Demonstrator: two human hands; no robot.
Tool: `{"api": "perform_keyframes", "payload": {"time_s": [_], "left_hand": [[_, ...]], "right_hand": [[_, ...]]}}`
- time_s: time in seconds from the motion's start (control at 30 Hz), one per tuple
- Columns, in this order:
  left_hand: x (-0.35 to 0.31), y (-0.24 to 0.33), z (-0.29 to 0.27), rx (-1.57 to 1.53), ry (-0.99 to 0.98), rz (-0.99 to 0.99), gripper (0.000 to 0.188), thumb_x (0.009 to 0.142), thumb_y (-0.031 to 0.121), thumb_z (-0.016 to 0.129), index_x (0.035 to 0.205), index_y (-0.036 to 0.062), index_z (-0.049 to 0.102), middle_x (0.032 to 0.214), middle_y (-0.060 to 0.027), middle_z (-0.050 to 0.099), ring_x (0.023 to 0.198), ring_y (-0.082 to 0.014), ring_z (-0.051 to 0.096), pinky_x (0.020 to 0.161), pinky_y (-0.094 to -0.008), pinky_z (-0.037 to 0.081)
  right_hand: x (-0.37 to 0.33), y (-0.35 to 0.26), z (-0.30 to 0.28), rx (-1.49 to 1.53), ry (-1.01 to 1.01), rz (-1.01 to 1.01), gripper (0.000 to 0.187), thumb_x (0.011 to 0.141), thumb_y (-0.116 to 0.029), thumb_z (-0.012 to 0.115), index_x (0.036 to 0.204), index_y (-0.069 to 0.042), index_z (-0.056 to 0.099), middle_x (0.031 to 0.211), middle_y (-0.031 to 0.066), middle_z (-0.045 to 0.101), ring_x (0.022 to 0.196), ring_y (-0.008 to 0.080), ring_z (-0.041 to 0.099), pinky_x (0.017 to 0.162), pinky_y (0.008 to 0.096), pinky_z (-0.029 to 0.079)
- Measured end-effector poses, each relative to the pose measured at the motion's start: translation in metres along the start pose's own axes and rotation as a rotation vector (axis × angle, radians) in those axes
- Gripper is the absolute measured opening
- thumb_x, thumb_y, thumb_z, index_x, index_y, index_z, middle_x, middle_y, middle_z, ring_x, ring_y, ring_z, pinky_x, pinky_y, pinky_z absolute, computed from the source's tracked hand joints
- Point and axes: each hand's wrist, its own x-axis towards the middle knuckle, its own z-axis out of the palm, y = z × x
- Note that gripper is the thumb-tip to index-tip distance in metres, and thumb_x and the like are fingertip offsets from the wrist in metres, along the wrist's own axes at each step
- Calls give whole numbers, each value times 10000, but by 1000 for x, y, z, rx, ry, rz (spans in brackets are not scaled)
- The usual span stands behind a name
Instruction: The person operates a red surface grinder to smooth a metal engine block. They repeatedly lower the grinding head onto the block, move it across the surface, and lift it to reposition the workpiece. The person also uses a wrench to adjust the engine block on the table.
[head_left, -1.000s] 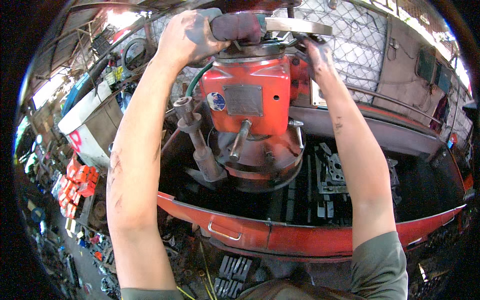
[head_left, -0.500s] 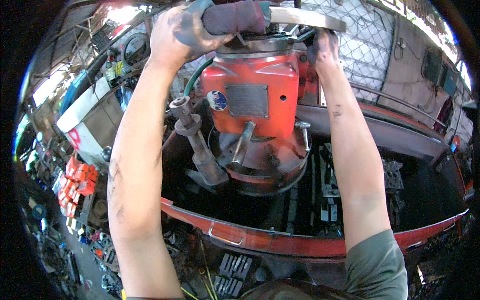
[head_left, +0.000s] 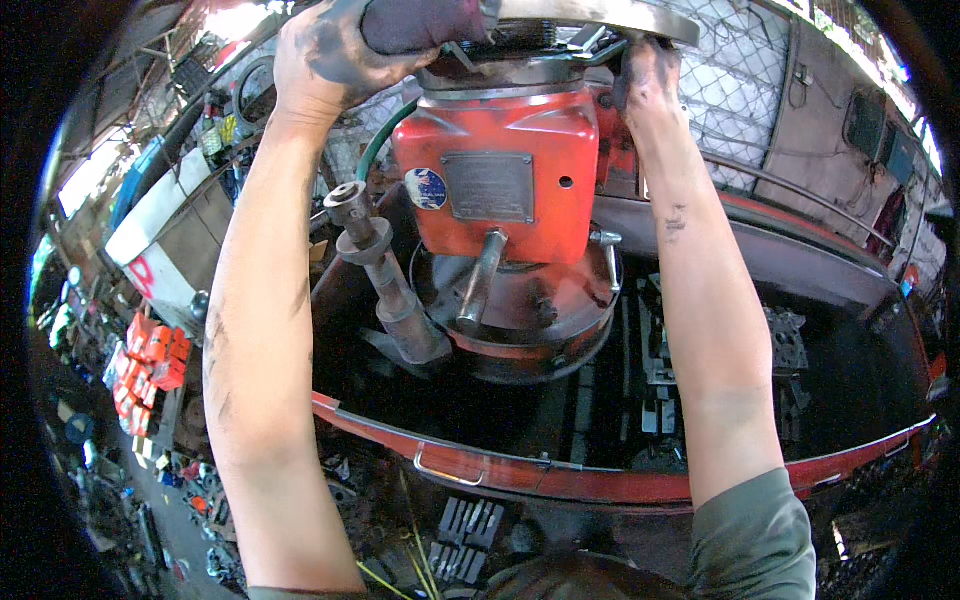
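Observation:
At the top edge, my left hand (head_left: 325, 60), smeared with black, is closed around a dark purple wad of cloth (head_left: 425, 25). The cloth lies beside a pale metal ring (head_left: 610, 12) above a red machine housing (head_left: 555, 220); the frame cuts both off at the top. My right hand (head_left: 650, 80) is up under the ring's right part, its blackened fingers curled in and partly hidden. Whether it grips the ring or something below it does not show. Thin metal arms (head_left: 600, 45) lie beneath the ring, left of that hand.
Below the housing are a round base (head_left: 590, 335), a bar handle (head_left: 482, 280) and a stepped metal post (head_left: 380, 270). A red-edged tray (head_left: 560, 485) surrounds them, with metal blocks (head_left: 660, 370) on its right. Red boxes (head_left: 150, 350) and clutter lie at left; chain-link fence (head_left: 735, 110) stands behind.
My left hand and the cloth have moved a little left and up. The right hand stays under the ring. The view has shifted slightly.

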Motion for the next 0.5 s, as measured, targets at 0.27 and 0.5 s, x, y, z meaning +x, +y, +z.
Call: {"api": "perform_keyframes", "payload": {"time_s": [0.27,0.5], "left_hand": [[1,6,-7,-33,-154,-187,513,503,313,834,890,49,626,842,-150,657,788,-333,646,718,-403,518],[1,-7,-1,62,-200,-236,606,568,320,845,1086,98,624,992,-158,659,911,-302,647,824,-385,514]], "right_hand": [[18,17,-7,-314,80,-161,290,854,-233,632,1041,-11,613,967,135,663,823,234,626,703,372,491],[32,25,-17,-675,134,-325,278,841,-208,637,1024,0,611,951,128,658,834,222,621,714,353,492]]}}
